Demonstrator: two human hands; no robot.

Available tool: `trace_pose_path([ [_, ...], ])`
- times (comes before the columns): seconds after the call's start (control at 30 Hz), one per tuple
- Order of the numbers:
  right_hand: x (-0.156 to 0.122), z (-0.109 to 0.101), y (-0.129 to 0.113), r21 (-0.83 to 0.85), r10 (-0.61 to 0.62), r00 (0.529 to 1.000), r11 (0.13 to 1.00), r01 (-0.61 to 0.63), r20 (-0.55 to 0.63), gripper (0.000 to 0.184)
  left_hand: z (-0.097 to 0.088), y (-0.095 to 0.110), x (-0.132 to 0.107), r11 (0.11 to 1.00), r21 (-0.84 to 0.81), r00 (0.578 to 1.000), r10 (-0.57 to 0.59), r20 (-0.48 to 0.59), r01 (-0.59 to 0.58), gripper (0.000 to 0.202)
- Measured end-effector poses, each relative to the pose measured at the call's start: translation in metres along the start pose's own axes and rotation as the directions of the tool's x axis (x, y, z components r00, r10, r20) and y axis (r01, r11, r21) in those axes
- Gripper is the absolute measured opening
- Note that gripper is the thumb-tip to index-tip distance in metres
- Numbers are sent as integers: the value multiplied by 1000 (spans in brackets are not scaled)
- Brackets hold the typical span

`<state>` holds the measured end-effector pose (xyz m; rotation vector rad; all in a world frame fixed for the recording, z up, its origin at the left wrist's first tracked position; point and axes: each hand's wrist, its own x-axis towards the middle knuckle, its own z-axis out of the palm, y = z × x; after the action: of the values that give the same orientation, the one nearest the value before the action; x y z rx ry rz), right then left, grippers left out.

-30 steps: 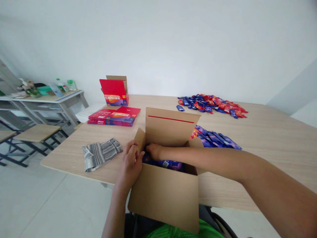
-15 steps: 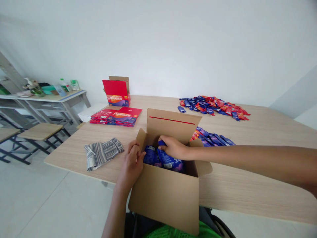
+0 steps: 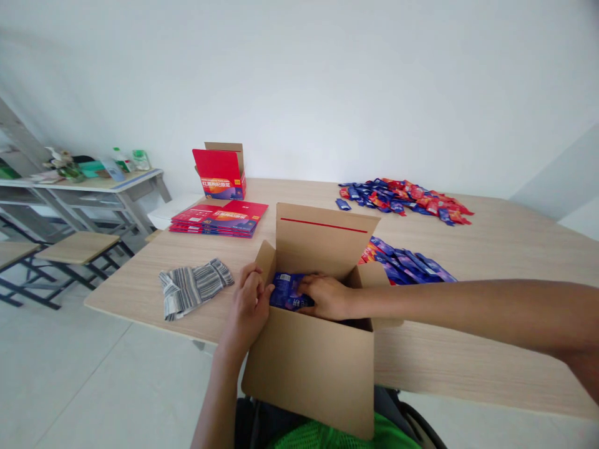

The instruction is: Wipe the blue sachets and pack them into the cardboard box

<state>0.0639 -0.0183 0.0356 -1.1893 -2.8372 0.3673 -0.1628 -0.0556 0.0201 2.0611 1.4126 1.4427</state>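
Note:
An open brown cardboard box [image 3: 309, 368] leans against the table's near edge, over my lap. My left hand [image 3: 248, 305] grips the box's left flap, fingers curled over its edge. Inside the box, my right hand [image 3: 327, 296] lies palm down on blue packets [image 3: 285, 290], fingers wrapped over them. The box's back flap with a red strip stands upright behind my hands.
Wooden table [image 3: 468, 355] holds a striped cloth [image 3: 194, 287] at left, a stack of flat red cartons [image 3: 219, 218], an upright red carton [image 3: 221, 171], a row of blue packets [image 3: 409, 262] and a far pile of red and blue packets [image 3: 405, 199]. Desks and stools [image 3: 75, 246] stand at left.
My right hand first lifted from deep in the box with blue packets, then pressed down flat on them. The left hand stayed on the flap.

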Motion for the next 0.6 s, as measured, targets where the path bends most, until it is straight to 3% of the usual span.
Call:
trace_pose_path([
  [0.2, 5, -2, 0, -63, 66, 997, 996, -64, 41, 65, -2, 3, -1, 1000, -4, 1000, 12, 4, -12, 27],
  [0.3, 12, 2, -1, -83, 109, 987, 992, -99, 114, 60, -2, 3, -1, 1000, -11, 1000, 6, 15, -6, 26],
  [0.4, 21, 3, -5, -81, 116, 987, 991, -108, 106, 52, -1, 2, 0, 1000, -10, 1000, 10, 5, -10, 27],
  [0.6, 51, 16, -21, 19, 9, 998, 1000, -10, 62, 60, -1, 2, 0, 1000, -16, 1000, -19, 17, 20, 27],
])
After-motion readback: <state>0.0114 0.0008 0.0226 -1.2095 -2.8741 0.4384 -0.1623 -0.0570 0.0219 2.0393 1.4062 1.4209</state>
